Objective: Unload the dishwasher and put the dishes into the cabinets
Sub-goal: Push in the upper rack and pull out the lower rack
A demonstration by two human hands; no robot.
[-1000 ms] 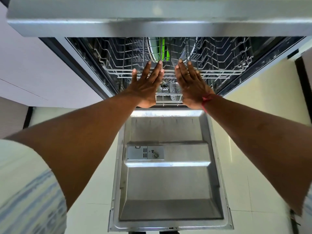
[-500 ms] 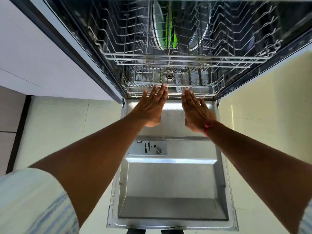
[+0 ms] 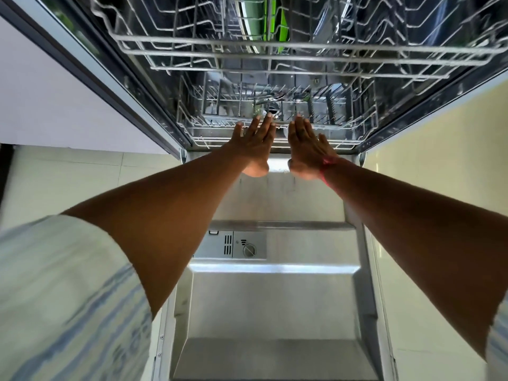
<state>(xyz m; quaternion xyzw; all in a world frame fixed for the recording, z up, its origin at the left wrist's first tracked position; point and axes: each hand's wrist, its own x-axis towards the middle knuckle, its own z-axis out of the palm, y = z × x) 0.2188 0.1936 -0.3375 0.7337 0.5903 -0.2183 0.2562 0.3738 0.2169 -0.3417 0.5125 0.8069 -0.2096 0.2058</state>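
Head view: left hand [image 3: 254, 144] and right hand [image 3: 309, 148] dropped to lower rack [image 3: 217, 125].

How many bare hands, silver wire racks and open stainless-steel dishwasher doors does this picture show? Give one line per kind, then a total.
Bare hands: 2 (left hand, right hand)
Silver wire racks: 2 (upper rack, lower rack)
Open stainless-steel dishwasher door: 1
Total: 5
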